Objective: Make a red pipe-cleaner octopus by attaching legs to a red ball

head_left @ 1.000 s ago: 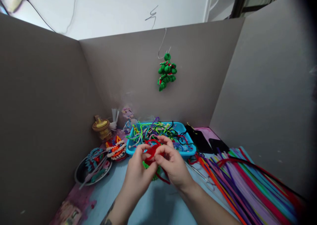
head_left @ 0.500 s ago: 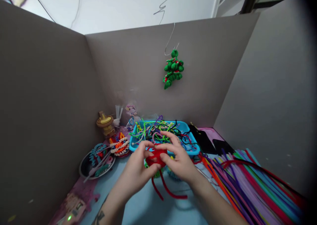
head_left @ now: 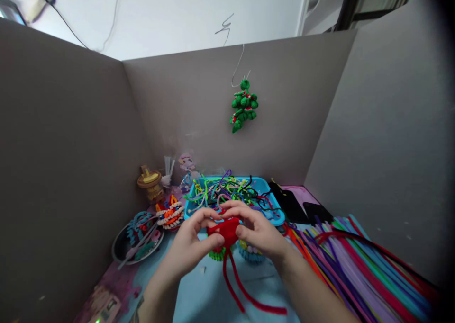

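Fingers of left hand (head_left: 192, 244) and right hand (head_left: 262, 229) are pinching red fuzzy piece (head_left: 228, 231) above worktop (head_left: 201, 300); two red strands (head_left: 262, 306) are trailing toward near edge; blue tray (head_left: 279, 218) is sitting toward far edge.

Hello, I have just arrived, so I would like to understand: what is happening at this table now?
A person is holding a flat red piece with the fingers of both the left hand and the right hand. Two red strands trail from it towards the person. Behind the hands is a blue tray of tangled coloured strands, and long colourful strips lie to the right. A green and red ornament hangs at the back.
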Action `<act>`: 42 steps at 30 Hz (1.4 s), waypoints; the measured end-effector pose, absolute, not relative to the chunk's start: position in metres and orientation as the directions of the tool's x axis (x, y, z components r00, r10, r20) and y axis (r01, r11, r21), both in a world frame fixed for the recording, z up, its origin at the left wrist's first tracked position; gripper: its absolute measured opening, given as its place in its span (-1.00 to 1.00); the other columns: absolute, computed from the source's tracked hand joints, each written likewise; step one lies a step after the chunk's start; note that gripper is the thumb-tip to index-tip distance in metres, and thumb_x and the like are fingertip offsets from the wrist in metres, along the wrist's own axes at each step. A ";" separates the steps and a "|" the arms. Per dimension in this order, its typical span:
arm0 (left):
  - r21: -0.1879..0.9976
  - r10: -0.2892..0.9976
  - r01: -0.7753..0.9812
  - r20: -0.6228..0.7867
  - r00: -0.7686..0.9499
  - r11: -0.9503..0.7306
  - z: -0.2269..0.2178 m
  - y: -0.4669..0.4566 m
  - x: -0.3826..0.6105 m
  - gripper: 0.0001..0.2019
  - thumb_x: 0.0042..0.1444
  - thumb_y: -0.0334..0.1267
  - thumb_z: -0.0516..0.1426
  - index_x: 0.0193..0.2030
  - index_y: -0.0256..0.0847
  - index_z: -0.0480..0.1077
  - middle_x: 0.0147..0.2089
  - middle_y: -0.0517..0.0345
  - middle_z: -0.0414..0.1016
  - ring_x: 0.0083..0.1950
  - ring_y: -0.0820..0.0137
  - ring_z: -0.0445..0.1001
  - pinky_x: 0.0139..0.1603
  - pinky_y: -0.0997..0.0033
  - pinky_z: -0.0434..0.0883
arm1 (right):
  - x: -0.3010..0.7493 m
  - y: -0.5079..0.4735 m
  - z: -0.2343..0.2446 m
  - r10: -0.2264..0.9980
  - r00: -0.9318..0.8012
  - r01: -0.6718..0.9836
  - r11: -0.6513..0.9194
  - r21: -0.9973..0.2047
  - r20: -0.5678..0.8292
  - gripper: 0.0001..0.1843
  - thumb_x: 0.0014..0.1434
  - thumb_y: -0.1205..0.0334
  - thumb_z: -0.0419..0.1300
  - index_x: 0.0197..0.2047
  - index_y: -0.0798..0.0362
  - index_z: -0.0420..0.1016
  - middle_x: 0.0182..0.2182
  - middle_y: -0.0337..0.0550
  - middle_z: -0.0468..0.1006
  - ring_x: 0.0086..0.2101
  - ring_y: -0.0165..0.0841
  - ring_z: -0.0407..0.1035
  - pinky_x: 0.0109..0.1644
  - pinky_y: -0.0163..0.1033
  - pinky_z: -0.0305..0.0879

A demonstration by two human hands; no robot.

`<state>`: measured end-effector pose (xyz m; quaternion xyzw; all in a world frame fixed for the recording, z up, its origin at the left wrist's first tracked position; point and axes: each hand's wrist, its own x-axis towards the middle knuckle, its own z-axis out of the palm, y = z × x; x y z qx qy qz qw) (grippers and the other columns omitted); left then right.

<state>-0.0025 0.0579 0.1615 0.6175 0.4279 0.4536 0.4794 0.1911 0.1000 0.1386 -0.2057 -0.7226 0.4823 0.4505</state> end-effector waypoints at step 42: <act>0.975 0.869 0.132 0.095 0.486 -0.181 0.163 0.059 -0.004 -0.80 0.07 -0.30 0.17 -0.15 -0.24 0.34 -0.37 0.15 0.42 -0.31 0.43 0.39 -0.28 0.44 0.33 | 0.206 0.100 0.145 0.502 -0.749 0.050 0.694 -0.718 0.432 -0.92 0.10 0.20 0.27 -0.38 0.01 0.55 -0.47 -0.20 0.52 -0.36 -0.34 0.34 -0.18 -0.15 0.23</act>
